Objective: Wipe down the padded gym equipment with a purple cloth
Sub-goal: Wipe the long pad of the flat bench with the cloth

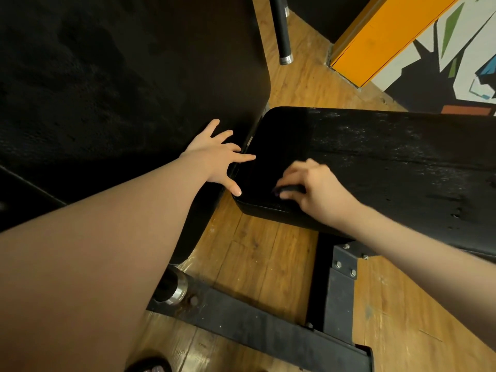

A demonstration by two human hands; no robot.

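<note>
Black seat pad [375,162] scuffed, wood floor [268,264] beneath; right hand [314,189] clutches cloth [288,189], left hand [217,154] splayed flat.

cloth [291,189]: nearly all hidden under curled right hand [314,187]; only a dark bunched bit w/ faint purple tinge shows, colour hard to read in shadow.
right hand: motion-blurred, fingertips indistinct.
left hand [217,157]: palm hidden; whether it presses on back pad [120,89] or seat pad [375,162] at the gap can't be told.
back pad: cut off by top and left edges.
seat pad: runs out of frame at right; near end in deep shadow, surface detail lost.
frame [255,326]: partly behind left forearm, cut at bottom edge.
shoe [153,367]: only a sliver at bottom edge.
bar [280,28]: top cut off.
</note>
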